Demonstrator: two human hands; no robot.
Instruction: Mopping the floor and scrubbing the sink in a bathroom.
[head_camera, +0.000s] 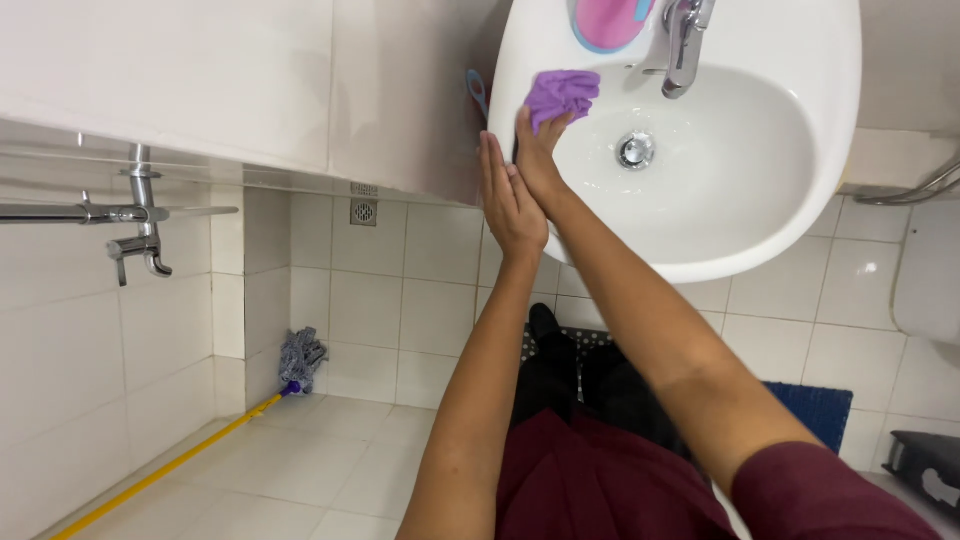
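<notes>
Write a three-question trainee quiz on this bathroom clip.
1. True or false: the right hand presses a purple cloth on the sink rim.
2. Where is the left hand? A) flat against the sink's outer edge B) on the tap C) holding the mop
3. What colour is the mop handle?

Key: 1 true; 2 A; 3 yellow.

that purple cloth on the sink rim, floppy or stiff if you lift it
Probably floppy: the purple cloth lies bunched in soft folds under the right hand. Likely light, since it is small and thin. It may slide easily on the glossy white sink.
</notes>
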